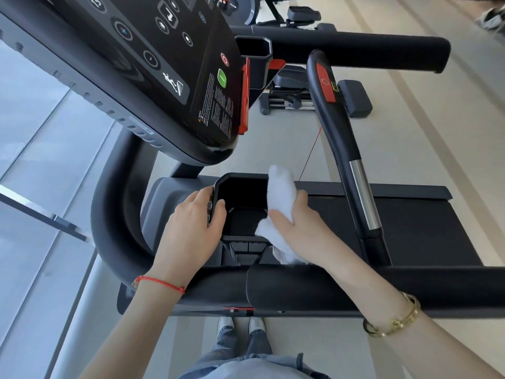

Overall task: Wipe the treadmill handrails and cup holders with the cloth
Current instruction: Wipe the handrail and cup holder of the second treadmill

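White terry cloth [281, 203], bunched into a pad, is clasped in the right hand [297, 222], with its fingers wrapped over the fabric and its thumb lying across the front. The pad sits against the right-hand wall of the near cup holder [243, 206], a black, square-mouthed pocket below the console [153, 64]; a loose tail of cloth hangs past the holder's front lip, toward the padded handrail [300, 285] that crosses the foreground.

Head view. The left hand [194, 222] grips the opposite, left rim of the cup holder, thumb hooked inside the opening and fingers curled round the outer edge. This hold probably steadies the person while the other hand rubs. The two hands are thus apart, one on each side of the same pocket. Bunching the cloth gives a thick pad that can be pushed into the pocket's corners, which suggests the inner walls and floor are the step in hand.

A second cup holder [254, 56] stands at the far side of the console, beside the far handrail [355, 46], well apart from both hands. A curved grip bar [344, 149] with a metal sensor band and a red pad rises between them. Whether either rail is wiped already cannot be told.
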{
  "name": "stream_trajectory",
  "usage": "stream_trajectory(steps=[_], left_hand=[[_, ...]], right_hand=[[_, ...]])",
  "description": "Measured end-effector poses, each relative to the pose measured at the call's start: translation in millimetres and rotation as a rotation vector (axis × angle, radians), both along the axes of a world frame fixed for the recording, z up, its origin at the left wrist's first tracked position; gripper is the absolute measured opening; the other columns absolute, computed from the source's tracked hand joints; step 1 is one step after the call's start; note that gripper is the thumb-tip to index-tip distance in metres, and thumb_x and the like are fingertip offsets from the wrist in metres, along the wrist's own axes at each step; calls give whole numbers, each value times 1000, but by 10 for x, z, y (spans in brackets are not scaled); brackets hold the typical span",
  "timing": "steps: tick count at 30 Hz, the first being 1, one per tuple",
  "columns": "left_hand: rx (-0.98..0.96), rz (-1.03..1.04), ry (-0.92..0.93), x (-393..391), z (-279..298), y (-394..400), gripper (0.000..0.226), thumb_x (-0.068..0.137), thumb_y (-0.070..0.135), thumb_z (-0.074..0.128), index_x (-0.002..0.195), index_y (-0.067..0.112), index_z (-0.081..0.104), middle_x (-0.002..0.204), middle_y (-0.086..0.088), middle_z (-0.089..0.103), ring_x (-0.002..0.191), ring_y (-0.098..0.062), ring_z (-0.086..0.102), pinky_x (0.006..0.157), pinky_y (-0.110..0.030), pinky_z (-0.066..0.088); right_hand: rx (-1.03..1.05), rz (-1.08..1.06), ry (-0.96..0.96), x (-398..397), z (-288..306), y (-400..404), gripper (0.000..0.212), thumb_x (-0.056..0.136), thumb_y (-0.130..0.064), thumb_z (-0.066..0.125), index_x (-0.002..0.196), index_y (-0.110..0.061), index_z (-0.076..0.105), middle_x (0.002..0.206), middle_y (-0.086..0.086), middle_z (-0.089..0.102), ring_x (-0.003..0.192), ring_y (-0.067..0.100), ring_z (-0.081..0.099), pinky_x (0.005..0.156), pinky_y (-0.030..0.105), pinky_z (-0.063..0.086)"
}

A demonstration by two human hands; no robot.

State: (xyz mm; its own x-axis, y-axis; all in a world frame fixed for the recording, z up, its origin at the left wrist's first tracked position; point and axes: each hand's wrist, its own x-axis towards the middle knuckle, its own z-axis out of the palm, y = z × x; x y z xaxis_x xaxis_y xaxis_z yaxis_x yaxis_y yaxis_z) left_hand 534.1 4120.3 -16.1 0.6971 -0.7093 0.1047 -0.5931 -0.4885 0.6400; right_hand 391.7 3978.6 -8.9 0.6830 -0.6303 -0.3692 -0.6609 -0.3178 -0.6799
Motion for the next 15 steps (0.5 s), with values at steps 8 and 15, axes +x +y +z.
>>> stream_trajectory(steps=[8,15], left_hand=[[16,19,-13,-25,9,22,29,98,37,44,112,19,62,91,1,64,79,-21,62,72,-45,55],[7,45,-10,-40,27,32,33,97,38,45,119,20,62,96,5,64,85,-19,62,74,-42,55]], right_hand=[[-203,227,14,270,136,-364,32,100,-46,40,114,-18,32,77,0,53,63,15,53,51,30,34],[-392,605,55,523,264,-558,43,99,-56,31,128,-24,38,113,-4,50,88,22,55,77,41,46]])
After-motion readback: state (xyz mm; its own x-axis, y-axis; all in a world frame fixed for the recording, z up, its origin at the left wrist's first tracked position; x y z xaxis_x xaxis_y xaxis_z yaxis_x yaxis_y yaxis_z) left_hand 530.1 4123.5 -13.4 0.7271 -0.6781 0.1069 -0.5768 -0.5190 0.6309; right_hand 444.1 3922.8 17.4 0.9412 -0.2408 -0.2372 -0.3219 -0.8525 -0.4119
